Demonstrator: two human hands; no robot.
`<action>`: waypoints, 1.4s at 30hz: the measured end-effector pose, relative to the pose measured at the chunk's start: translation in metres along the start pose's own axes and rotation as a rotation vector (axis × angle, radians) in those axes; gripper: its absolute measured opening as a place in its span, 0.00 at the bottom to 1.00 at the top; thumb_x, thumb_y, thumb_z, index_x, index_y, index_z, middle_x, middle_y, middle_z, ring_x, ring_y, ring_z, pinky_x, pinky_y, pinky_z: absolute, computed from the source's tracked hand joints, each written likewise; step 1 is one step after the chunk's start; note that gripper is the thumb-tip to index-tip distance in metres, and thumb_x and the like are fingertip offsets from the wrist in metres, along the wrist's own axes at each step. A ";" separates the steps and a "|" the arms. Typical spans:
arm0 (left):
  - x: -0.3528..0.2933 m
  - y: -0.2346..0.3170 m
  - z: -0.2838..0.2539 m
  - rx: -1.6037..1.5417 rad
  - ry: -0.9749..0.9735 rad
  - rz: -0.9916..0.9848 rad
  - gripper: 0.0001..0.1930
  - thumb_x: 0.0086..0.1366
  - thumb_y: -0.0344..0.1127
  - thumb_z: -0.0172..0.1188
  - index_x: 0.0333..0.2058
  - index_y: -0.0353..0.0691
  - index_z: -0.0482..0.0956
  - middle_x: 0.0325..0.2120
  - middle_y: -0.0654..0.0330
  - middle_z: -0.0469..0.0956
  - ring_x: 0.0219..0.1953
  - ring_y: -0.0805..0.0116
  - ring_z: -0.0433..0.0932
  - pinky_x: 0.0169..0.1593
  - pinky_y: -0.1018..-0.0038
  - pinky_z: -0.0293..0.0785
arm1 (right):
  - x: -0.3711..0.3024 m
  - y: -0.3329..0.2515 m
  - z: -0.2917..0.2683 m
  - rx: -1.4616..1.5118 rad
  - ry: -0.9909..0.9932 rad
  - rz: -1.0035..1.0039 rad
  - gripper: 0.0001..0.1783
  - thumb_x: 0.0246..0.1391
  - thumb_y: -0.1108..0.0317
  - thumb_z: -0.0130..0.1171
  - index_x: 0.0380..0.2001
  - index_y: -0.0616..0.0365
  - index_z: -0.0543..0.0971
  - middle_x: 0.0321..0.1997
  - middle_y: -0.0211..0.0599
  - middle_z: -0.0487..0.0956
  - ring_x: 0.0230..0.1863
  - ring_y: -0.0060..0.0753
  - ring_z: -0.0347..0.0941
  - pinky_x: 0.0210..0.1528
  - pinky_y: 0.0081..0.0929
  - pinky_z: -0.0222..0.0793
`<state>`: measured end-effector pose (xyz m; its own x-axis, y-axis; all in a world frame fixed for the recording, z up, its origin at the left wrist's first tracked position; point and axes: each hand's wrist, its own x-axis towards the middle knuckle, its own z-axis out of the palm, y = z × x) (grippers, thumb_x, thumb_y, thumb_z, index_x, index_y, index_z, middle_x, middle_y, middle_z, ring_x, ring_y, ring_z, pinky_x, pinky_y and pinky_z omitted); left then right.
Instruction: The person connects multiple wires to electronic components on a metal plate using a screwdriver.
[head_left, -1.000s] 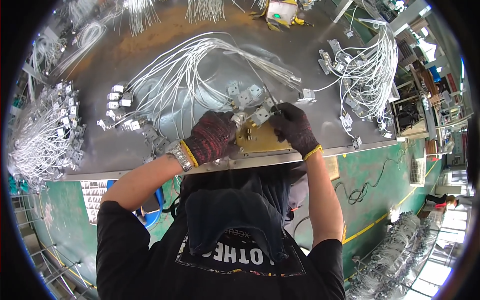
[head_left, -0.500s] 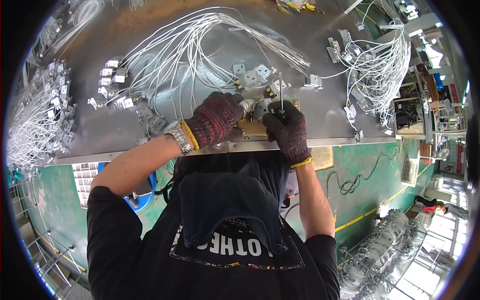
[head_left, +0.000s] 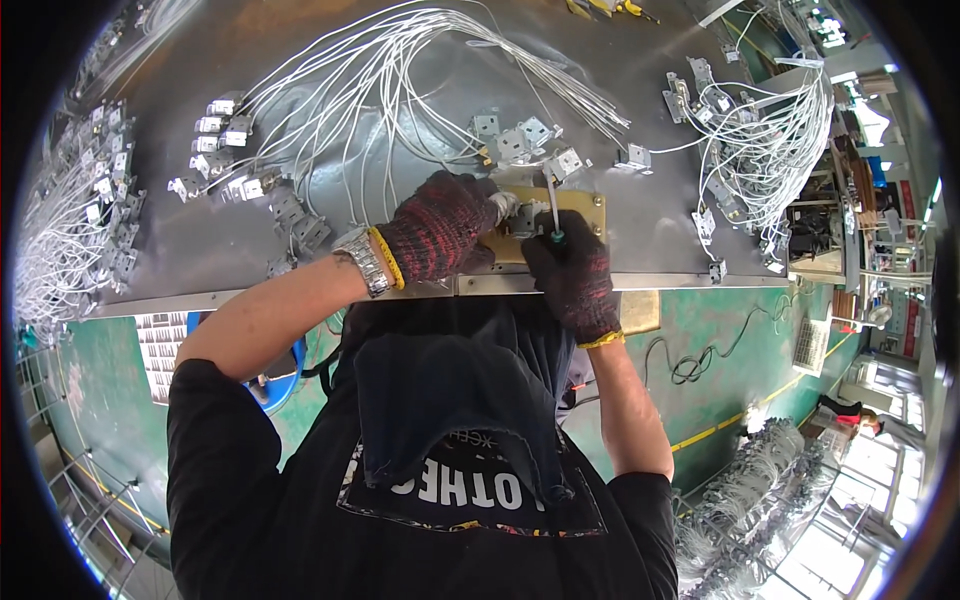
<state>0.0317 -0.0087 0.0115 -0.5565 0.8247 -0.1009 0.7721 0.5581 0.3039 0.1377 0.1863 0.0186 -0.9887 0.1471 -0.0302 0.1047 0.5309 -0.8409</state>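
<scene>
One right grip [head_left: 572,268], gloved, holding screwdriver [head_left: 554,208]

White wires [head_left: 566,90] and a yellowish plate [head_left: 585,202] lie on a grey bench [head_left: 670,225].

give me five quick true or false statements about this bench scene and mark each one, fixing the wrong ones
1. The right hand, in a dark knitted glove, holds a slim metal-shafted screwdriver. True.
2. The silver metal-banded wristwatch is on the right wrist. False: it is on the left wrist, behind the gloved left hand.
3. A flat, brass-coloured plate lies near the front edge of the grey metal table. True.
4. The arching thin white cables lie nearer the person than the hands do. False: they spread out beyond the hands.
5. A tangled heap of white cables lies at the table's left side. True.
</scene>
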 end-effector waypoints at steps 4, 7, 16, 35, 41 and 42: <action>0.005 -0.001 -0.008 -0.192 -0.034 0.004 0.40 0.51 0.52 0.75 0.62 0.45 0.74 0.53 0.52 0.78 0.52 0.50 0.79 0.56 0.56 0.74 | -0.010 -0.007 0.007 -0.164 0.049 -0.116 0.13 0.60 0.67 0.66 0.45 0.59 0.77 0.31 0.42 0.82 0.30 0.38 0.81 0.35 0.37 0.76; 0.009 -0.003 0.012 -0.204 0.213 0.098 0.38 0.52 0.50 0.76 0.60 0.45 0.76 0.50 0.50 0.80 0.50 0.49 0.80 0.54 0.56 0.75 | -0.010 -0.008 0.008 -0.182 0.021 -0.093 0.14 0.59 0.67 0.67 0.46 0.59 0.78 0.34 0.46 0.83 0.35 0.46 0.83 0.40 0.40 0.77; 0.028 -0.001 0.023 -0.119 0.249 0.146 0.25 0.55 0.47 0.73 0.48 0.43 0.80 0.40 0.51 0.82 0.43 0.49 0.82 0.49 0.55 0.77 | -0.016 0.001 -0.014 -0.065 -0.095 -0.128 0.15 0.61 0.71 0.63 0.51 0.58 0.78 0.40 0.40 0.82 0.37 0.32 0.81 0.40 0.33 0.77; 0.030 0.010 0.016 -0.106 0.311 0.159 0.29 0.51 0.45 0.75 0.53 0.44 0.80 0.39 0.52 0.83 0.46 0.50 0.82 0.49 0.56 0.78 | -0.055 -0.051 -0.062 -0.380 -0.047 -0.167 0.19 0.57 0.77 0.61 0.53 0.62 0.81 0.44 0.51 0.83 0.44 0.47 0.83 0.47 0.35 0.78; 0.033 0.011 0.018 -0.072 0.282 0.114 0.30 0.50 0.45 0.75 0.52 0.43 0.80 0.38 0.54 0.83 0.45 0.51 0.82 0.48 0.57 0.77 | -0.051 -0.055 -0.055 -0.447 -0.027 -0.146 0.17 0.58 0.75 0.60 0.52 0.60 0.81 0.43 0.50 0.83 0.43 0.51 0.83 0.46 0.37 0.78; 0.033 0.011 0.020 -0.075 0.280 0.112 0.30 0.50 0.45 0.75 0.52 0.43 0.80 0.38 0.54 0.83 0.45 0.51 0.82 0.48 0.57 0.77 | -0.051 -0.057 -0.055 -0.460 -0.034 -0.136 0.17 0.59 0.75 0.60 0.52 0.60 0.81 0.43 0.50 0.83 0.43 0.51 0.83 0.46 0.38 0.78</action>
<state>0.0276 0.0265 -0.0074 -0.5397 0.8181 0.1986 0.8146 0.4479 0.3686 0.1879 0.1945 0.0979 -0.9989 0.0276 0.0390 0.0037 0.8587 -0.5124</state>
